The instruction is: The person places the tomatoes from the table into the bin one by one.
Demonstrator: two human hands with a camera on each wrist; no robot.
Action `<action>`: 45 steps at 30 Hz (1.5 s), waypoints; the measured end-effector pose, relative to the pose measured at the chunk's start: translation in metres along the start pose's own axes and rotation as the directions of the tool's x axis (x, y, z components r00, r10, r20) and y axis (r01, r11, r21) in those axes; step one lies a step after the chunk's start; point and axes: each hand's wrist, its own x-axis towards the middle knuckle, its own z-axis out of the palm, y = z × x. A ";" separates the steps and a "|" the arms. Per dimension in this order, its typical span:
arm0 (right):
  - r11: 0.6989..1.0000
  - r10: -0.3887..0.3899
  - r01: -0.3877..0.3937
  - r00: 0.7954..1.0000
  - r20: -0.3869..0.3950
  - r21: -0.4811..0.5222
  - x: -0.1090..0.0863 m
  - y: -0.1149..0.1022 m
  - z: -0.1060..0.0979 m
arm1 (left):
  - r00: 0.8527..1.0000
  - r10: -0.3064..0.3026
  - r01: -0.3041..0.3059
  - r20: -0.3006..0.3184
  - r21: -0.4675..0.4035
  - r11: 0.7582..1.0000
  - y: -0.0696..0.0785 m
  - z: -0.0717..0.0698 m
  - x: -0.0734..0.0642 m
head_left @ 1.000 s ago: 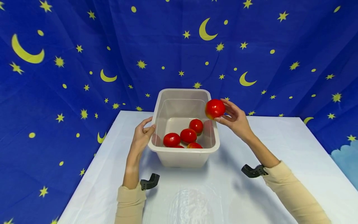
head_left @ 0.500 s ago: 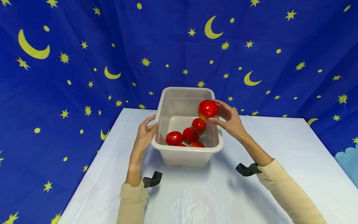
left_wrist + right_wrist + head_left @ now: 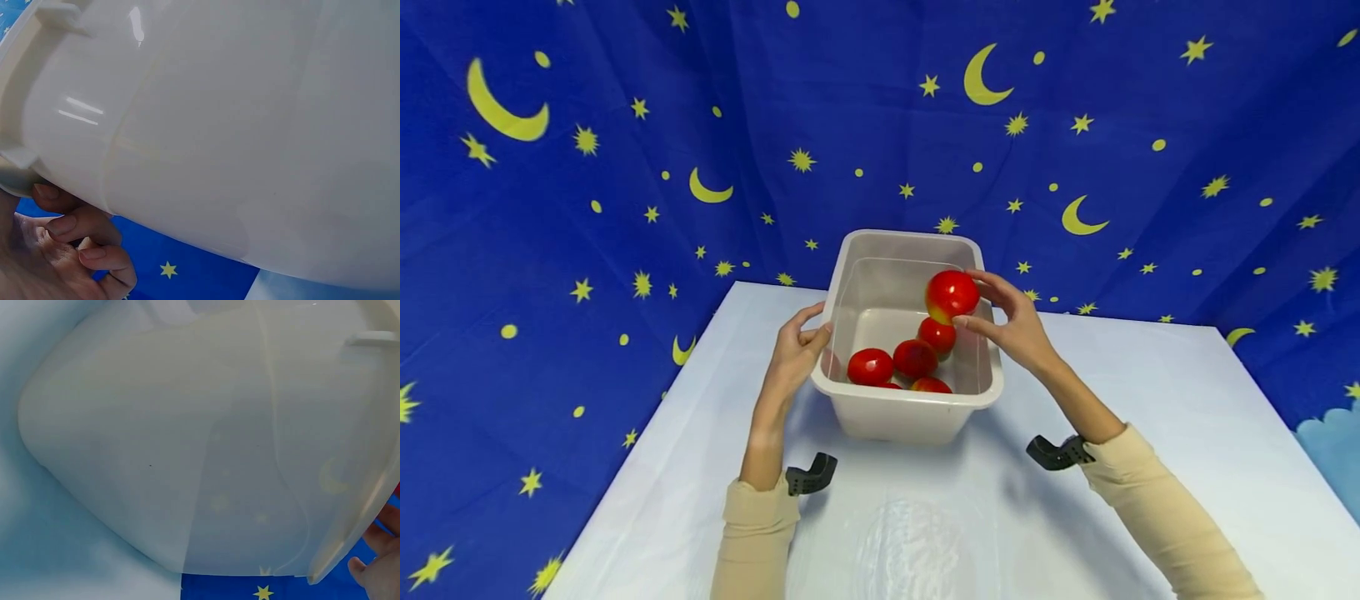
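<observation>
A shiny, round red fruit (image 3: pixel 952 296), yellow-green on its underside, is pinched between the thumb and fingers of my right hand (image 3: pixel 1011 325). It is held over the right part of a grey-white plastic bin (image 3: pixel 891 417), below the level of the far rim in the head view. My left hand (image 3: pixel 793 350) grips the bin's left rim, thumb on top; in the left wrist view its curled fingers (image 3: pixel 94 228) show under the rim. Several similar red fruits (image 3: pixel 915 358) lie inside, some partly hidden by the front wall. The right wrist view shows mostly the bin's outer side (image 3: pixel 150 456).
The bin stands on a white-covered table (image 3: pixel 1120 400). Behind and around it hangs a blue cloth (image 3: pixel 880 100) with yellow moons and stars. Black curved mounts (image 3: pixel 812 475) sit at both wrists, by the beige sleeves (image 3: pixel 756 533).
My right hand has moved left, carrying the red fruit from the right rim to over the bin's inside. The left hand keeps its grip. The head view has shifted slightly.
</observation>
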 end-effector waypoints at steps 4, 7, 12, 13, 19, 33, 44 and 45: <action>1.000 0.029 -0.029 1.000 0.005 -0.012 0.000 -0.002 -0.001 | 1.000 -0.003 0.003 0.013 0.006 1.000 0.003 0.001 0.000; 0.998 0.055 -0.054 0.998 0.025 -0.030 0.000 -0.002 -0.001 | 1.000 -0.006 0.006 0.012 0.012 1.000 0.004 0.001 0.000; 0.995 0.089 -0.086 0.995 0.054 -0.056 0.001 -0.002 0.001 | 1.000 -0.017 0.017 0.010 0.009 1.000 0.002 -0.001 0.000; 0.995 0.088 -0.085 0.995 0.055 -0.057 0.001 -0.002 0.002 | 1.000 -0.016 0.016 0.010 0.007 1.000 0.002 -0.001 0.000; 0.998 0.027 -0.024 0.997 0.067 -0.057 0.001 0.003 0.003 | 1.000 0.003 -0.003 0.007 -0.005 1.000 -0.001 0.000 0.000; 0.996 -0.083 0.083 0.996 -0.009 -0.023 0.002 0.000 -0.005 | 0.999 -0.016 0.015 0.041 0.033 0.999 0.003 0.002 0.004; 0.993 -0.119 0.121 0.984 -0.136 0.008 -0.015 -0.001 -0.012 | 1.000 -0.021 0.019 0.023 0.079 0.997 0.004 0.003 -0.002; 0.991 -0.129 0.132 0.979 -0.157 0.013 -0.016 -0.001 -0.013 | 1.000 -0.019 0.017 0.022 0.085 0.996 0.004 0.003 -0.002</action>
